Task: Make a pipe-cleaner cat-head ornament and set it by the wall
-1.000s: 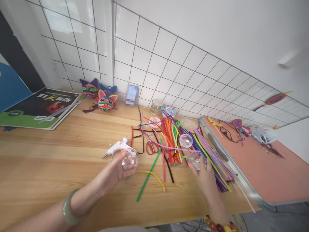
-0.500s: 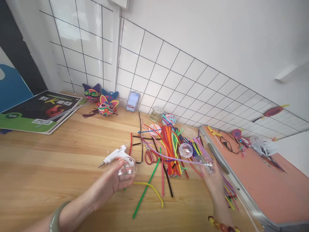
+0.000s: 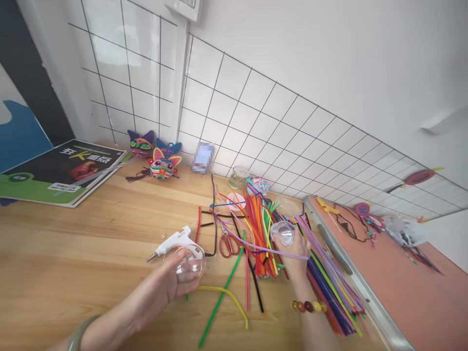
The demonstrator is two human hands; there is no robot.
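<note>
My left hand [image 3: 170, 280] cups a clear plastic half-ball [image 3: 190, 267], thumb on its upper side and fingers beneath, in front of the white hot glue gun [image 3: 179, 242]. My right hand [image 3: 295, 246] has its fingers round a small clear round plastic container [image 3: 284, 234] on the right side of the pipe cleaner pile. Orange, red and yellow pipe cleaners [image 3: 258, 219] lie beside that hand. A lilac pipe cleaner [image 3: 270, 251] crosses in front of its wrist. Red-handled scissors [image 3: 228, 243] lie between the hands.
Green [image 3: 221, 297] and yellow pipe cleaners [image 3: 234, 300] lie loose in front. Cat-face ornaments [image 3: 163, 165], a phone [image 3: 203, 157] and a spool [image 3: 239, 176] stand by the wall grid. A poster [image 3: 87, 168] lies left; an orange board [image 3: 395, 273] lies right.
My right hand has moved left, from the clear half-ball it held to the round container. That half-ball no longer shows clearly. My left hand keeps its half-ball almost in place.
</note>
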